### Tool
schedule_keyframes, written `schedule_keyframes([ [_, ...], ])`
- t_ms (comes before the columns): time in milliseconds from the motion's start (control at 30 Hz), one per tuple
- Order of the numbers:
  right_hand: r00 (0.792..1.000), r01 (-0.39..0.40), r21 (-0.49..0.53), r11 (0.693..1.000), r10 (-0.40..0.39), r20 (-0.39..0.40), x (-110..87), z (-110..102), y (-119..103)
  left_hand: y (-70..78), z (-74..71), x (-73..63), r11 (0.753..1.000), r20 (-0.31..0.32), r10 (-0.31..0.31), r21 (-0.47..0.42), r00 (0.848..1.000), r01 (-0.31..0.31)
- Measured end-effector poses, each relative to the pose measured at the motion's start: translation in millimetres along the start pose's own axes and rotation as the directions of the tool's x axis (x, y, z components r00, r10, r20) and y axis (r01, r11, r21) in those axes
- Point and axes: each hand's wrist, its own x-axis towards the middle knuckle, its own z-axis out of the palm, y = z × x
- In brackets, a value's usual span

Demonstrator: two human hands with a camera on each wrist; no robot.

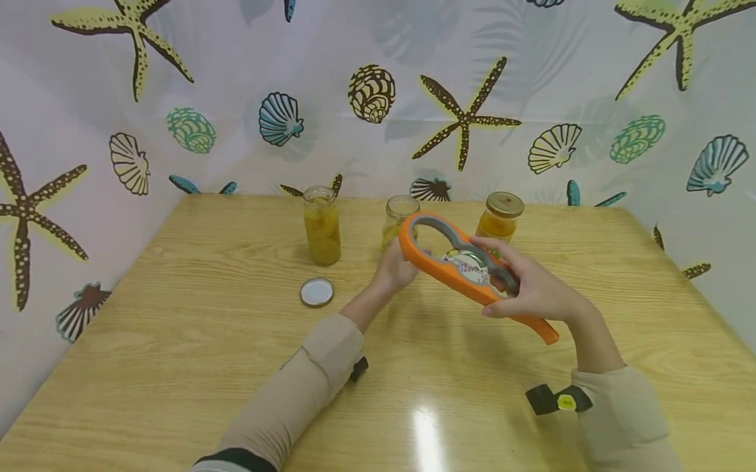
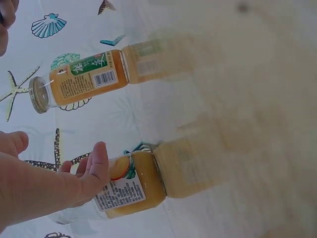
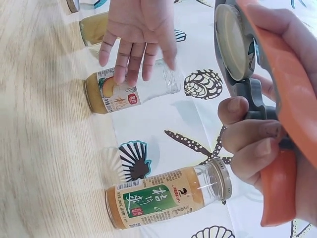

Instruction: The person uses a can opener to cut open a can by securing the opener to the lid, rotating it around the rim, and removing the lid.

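My right hand (image 1: pixel 534 288) grips an orange and grey jar opener (image 1: pixel 442 270), raised over the table. A round jar lid (image 3: pixel 234 44) sits within one of the opener's grey-lined openings. My left hand (image 3: pixel 141 34) has its fingers extended beside the middle jar (image 3: pixel 114 94), partly covering it. This lidless glass jar has a peach label and yellow contents in its lower part. Behind the opener, to the right, stands a jar with a green label (image 3: pixel 153 198), its gold lid (image 1: pixel 505 203) on.
An uncovered tall jar of yellow fruit (image 1: pixel 322 233) stands at the left on the wooden table (image 1: pixel 220 370). In front of it lies a loose lid (image 1: pixel 316 292), white inside facing up. A shell-and-starfish patterned cloth (image 1: pixel 336 44) hangs behind the table.
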Motion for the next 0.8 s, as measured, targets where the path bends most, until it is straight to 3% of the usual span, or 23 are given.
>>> schedule_keyframes([
  [67,1.000,-0.003,0.032,0.999,0.003,0.002,0.7,1.7,0.6,3.3,3.5,-4.6,0.993,0.019,-0.065,-0.096,0.998,0.066],
  [100,1.000,-0.004,0.053,0.999,0.003,0.005,1.1,2.6,0.9,5.9,5.5,-7.6,0.980,0.046,-0.093,-0.170,0.995,0.100],
  [133,1.000,-0.005,0.066,0.998,0.005,0.007,1.4,3.6,1.2,8.6,7.5,-10.7,0.952,0.092,-0.131,-0.265,0.987,0.151],
  [200,1.000,-0.004,0.083,0.997,0.003,0.007,2.6,5.3,1.9,14.2,11.7,-15.6,0.840,0.195,-0.191,-0.474,0.962,0.263],
  [233,1.000,-0.002,0.092,0.996,0.001,0.009,3.2,6.2,2.1,17.1,13.6,-18.2,0.761,0.257,-0.226,-0.556,0.940,0.335],
  [333,1.000,0.006,0.089,0.996,-0.006,0.005,4.5,8.6,2.7,25.5,17.3,-23.1,0.575,0.387,-0.202,-0.697,0.900,0.429],
  [433,1.000,0.014,0.093,0.996,-0.014,0.008,4.9,10.6,3.2,32.4,19.8,-26.2,0.465,0.470,-0.147,-0.744,0.870,0.480],
  [533,1.000,0.024,0.077,0.997,-0.024,0.002,4.7,12.4,4.2,36.6,21.3,-28.6,0.383,0.521,-0.089,-0.769,0.849,0.512],
  [600,0.999,0.032,0.056,0.998,-0.032,-0.009,4.2,13.2,4.6,38.1,22.0,-30.2,0.339,0.529,-0.061,-0.787,0.846,0.516],
  [700,0.999,0.044,0.022,0.999,-0.043,-0.029,4.0,14.0,4.8,38.5,22.9,-31.9,0.291,0.519,-0.036,-0.812,0.854,0.505],
  [800,0.998,0.049,0.026,0.998,-0.048,-0.036,4.7,14.6,4.8,37.3,24.2,-33.4,0.264,0.491,-0.031,-0.836,0.871,0.481],
])
